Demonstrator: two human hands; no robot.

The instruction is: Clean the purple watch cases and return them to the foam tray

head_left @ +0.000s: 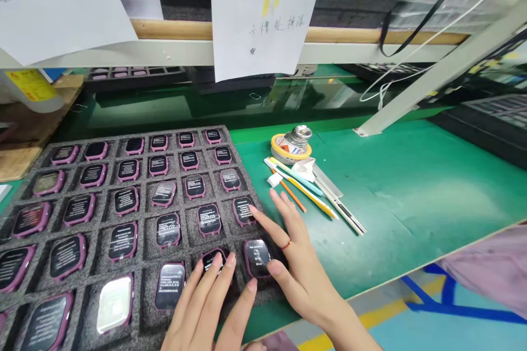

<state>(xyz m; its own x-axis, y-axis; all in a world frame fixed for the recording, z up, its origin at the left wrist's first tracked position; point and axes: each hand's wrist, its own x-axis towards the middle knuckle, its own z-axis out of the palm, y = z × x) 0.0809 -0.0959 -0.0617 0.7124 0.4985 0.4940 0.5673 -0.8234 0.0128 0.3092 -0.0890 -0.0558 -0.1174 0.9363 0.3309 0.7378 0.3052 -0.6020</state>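
Observation:
A grey foam tray (142, 255) holds rows of purple-framed smartwatches, most with lit screens showing text. My left hand (206, 307) lies over the tray's near edge, its fingers apart and partly covering a smartwatch (213, 258) in the front row. To its right, my right hand (302, 266) reaches in from the side with fingers spread, a red ring on one of them. Its index fingertip is at the right edge of a smartwatch (244, 210) in the last column. The thumb is beside the smartwatch (257, 258) in the near right corner. Neither hand grips anything.
Right of the tray lie toothbrushes (308, 192), an orange stick (293, 196), thin white sticks (341, 208) and a round dispenser bottle (292, 145). A shelf with a taped paper note (263, 33) crosses the back. A slanted white post (432, 68) meets the green table.

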